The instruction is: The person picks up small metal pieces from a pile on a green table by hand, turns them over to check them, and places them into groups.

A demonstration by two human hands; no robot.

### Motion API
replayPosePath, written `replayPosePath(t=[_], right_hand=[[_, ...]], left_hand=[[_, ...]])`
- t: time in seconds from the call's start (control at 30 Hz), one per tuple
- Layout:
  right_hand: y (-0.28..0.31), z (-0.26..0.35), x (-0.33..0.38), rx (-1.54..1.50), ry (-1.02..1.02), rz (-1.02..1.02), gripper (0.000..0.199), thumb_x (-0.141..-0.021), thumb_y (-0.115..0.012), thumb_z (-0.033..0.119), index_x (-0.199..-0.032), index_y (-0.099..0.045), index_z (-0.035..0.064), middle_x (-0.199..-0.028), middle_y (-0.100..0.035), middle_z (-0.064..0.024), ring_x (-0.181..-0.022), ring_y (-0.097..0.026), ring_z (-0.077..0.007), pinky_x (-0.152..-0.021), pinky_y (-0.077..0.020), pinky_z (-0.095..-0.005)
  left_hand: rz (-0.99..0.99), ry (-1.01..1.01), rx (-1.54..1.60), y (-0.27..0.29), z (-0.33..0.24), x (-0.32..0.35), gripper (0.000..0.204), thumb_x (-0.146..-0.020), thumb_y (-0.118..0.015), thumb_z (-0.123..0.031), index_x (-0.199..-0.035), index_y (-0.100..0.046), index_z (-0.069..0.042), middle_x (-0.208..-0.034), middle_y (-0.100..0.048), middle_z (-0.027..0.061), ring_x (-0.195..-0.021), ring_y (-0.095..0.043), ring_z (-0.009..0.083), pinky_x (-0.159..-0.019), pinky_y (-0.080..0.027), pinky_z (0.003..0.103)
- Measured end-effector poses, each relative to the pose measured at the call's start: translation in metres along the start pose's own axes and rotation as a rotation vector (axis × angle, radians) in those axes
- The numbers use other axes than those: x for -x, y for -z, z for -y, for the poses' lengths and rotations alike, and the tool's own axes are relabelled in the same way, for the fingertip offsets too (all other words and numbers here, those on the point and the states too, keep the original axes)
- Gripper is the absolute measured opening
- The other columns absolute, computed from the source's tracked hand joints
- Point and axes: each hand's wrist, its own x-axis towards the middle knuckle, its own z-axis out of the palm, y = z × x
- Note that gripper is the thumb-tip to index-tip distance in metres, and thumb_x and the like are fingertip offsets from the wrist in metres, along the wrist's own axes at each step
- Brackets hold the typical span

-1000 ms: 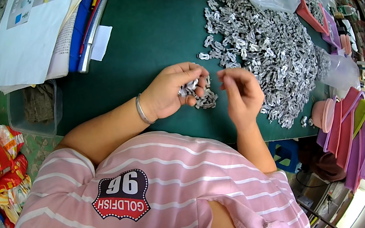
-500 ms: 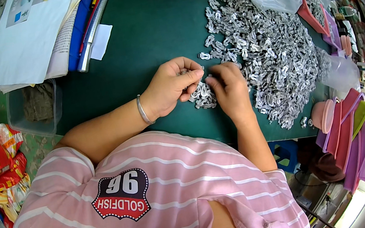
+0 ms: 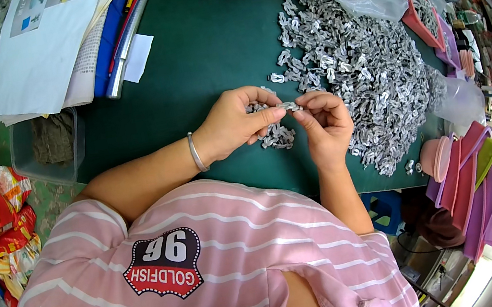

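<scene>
I see a small silver metal piece (image 3: 289,106) pinched between both hands above the green table (image 3: 201,49), its long axis running roughly left to right. My left hand (image 3: 233,123) grips its left end with thumb and fingertips; my right hand (image 3: 326,123) clamps the right end. Just below lies a small cluster of pieces (image 3: 277,137), and a large heap of pieces (image 3: 362,67) spreads to the right.
</scene>
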Motion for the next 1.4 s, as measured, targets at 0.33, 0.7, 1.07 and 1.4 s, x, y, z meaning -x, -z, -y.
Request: replayPosePath(t=[0.33,0.7,1.07,1.4], right_hand=[[0.003,0.0,0.008,-0.081,-0.221,0.082,0.014,-0.082,-0.057,-0.003,-0.096,-0.055,-0.0059,-0.097,-0.056,-0.0131,-0.073,-0.06,-0.0149,-0.064,-0.0518,-0.0251],[-0.003,-0.002,0.004,0.12,0.048,0.09,0.008,-0.081,-0.057,-0.006,-0.089,-0.058,-0.0041,-0.095,-0.059,-0.0116,-0.075,-0.059,-0.0132,-0.067,-0.0487,-0.022],[-0.008,-0.014,-0.03,0.966,0.181,0.231,0.013,-0.075,-0.062,0.0,-0.088,-0.062,-0.0008,-0.081,-0.057,-0.0129,-0.076,-0.056,-0.0283,-0.066,-0.0451,-0.0331],[-0.009,-0.012,-0.018,0.505,0.104,0.087,0.015,-0.07,-0.065,-0.007,-0.08,-0.056,0.0002,-0.082,-0.06,-0.0117,-0.071,-0.06,-0.0231,-0.062,-0.0471,-0.0286]], left_hand=[[-0.088,-0.319,-0.353,0.003,0.004,0.001,0.013,-0.079,-0.066,-0.008,-0.09,-0.061,-0.002,-0.076,-0.059,0.0008,-0.064,-0.053,0.0055,-0.057,-0.043,0.018],[-0.015,-0.344,-0.317,0.001,-0.001,0.005,0.015,-0.077,-0.066,-0.005,-0.09,-0.06,0.0,-0.082,-0.058,0.0035,-0.073,-0.055,0.0094,-0.065,-0.045,0.021],[0.014,-0.115,0.622,0.028,-0.015,-0.008,0.01,-0.086,-0.05,-0.014,-0.089,-0.054,-0.006,-0.085,-0.053,0.006,-0.066,-0.048,0.0104,-0.047,-0.037,0.021],[-0.165,-0.307,-0.109,0.011,-0.001,-0.008,0.021,-0.079,-0.066,-0.007,-0.097,-0.056,-0.001,-0.074,-0.053,-0.0009,-0.055,-0.043,0.0012,-0.042,-0.031,0.014]])
